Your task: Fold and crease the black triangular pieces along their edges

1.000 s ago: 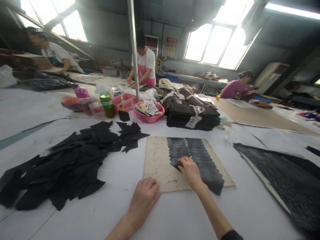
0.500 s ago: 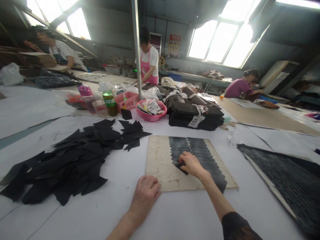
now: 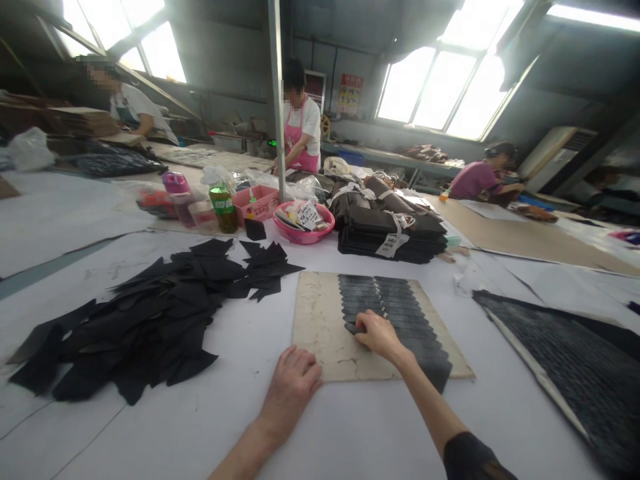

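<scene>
On the white tabletop, my left hand (image 3: 295,377) rests palm down with loosely bent fingers against the lower left edge of a beige board (image 3: 320,333). Nothing shows in its grasp. My right hand (image 3: 377,333) pinches a small black piece of material (image 3: 353,328) low over the board, its fingers covering most of it. Rows of dark pointed strips (image 3: 400,300) lie overlapped in two columns on the board, beside and partly under my right hand. Left of the board spreads a loose heap of black cut pieces (image 3: 160,313).
Behind the board are a pink basin (image 3: 305,233), a tied black stack (image 3: 393,233), a green-labelled bottle (image 3: 223,208) and a pink box (image 3: 257,202). A metal post (image 3: 277,100) rises there. A dark textured sheet (image 3: 565,367) lies right. Several people work farther back.
My right hand has shifted slightly left, and the black piece in it now shows less, lying closer to the strips. My left hand stays at the board's edge. The view has tilted a little.
</scene>
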Motion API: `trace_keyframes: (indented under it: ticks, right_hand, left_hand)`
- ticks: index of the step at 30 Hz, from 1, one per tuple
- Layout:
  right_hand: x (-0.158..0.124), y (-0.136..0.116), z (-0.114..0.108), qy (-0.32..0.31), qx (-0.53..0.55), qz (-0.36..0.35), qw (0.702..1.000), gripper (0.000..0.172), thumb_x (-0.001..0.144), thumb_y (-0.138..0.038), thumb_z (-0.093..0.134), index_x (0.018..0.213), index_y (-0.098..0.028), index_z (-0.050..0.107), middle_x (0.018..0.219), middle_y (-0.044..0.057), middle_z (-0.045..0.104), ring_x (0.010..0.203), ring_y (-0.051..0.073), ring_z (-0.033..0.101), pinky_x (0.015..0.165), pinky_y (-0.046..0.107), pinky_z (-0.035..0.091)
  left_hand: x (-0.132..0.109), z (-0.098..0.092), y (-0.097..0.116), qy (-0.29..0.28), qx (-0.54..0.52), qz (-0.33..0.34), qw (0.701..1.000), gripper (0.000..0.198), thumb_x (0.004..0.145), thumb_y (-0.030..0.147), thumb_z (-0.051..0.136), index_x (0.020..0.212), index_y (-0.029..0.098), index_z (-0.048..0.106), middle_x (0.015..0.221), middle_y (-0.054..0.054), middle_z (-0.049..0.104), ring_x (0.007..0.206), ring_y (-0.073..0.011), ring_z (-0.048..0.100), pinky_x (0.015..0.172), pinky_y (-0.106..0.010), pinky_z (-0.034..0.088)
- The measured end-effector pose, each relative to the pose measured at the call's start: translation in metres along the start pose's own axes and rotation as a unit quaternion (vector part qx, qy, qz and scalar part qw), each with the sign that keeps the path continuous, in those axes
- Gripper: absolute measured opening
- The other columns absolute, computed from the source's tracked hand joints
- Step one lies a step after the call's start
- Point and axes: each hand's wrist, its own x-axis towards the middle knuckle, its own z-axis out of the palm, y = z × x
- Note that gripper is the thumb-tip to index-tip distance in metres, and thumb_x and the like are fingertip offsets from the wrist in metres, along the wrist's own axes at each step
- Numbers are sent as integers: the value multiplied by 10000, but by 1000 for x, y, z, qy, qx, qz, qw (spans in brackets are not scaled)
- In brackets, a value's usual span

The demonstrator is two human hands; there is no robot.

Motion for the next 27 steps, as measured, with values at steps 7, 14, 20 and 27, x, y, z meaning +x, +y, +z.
trace_keyframes:
  ticks: [7,14,20,27]
  right_hand:
    - [-75,-22,-27,-66,165,-31,984,161,817,-351,615,903,-215,607,734,-38,603,699,137,557,604,212,371]
    - [-189,-46,53,-205,410,88,884,148,755,-285,621,870,-202,581,627,-62,517,578,112,479,530,206,324]
    - [-218,-52,87,-76,226,104,966,143,820,-313,578,950,-252,573,763,-32,652,662,164,599,603,254,402]
    - [-227,-60,94,17,84,-19,996,158,948,-338,521,1067,-240,557,962,40,666,840,209,639,715,315,446]
  left_hand:
    - [-2,-2,0,19,-25,-5,999,135,896,82,575,935,204,618,968,-29,596,993,-206,552,1040,-503,362]
    - [-7,-15,0,35,-87,-64,994,37,915,188,584,883,174,594,945,-70,592,986,-235,541,921,-413,442]
    - [-59,-43,38,-28,-119,-16,992,113,961,207,513,959,195,625,921,-58,599,922,-203,557,836,-345,453]
    - [-99,-38,73,-105,-30,52,993,143,969,184,489,965,176,632,850,-54,566,887,-207,539,819,-361,446]
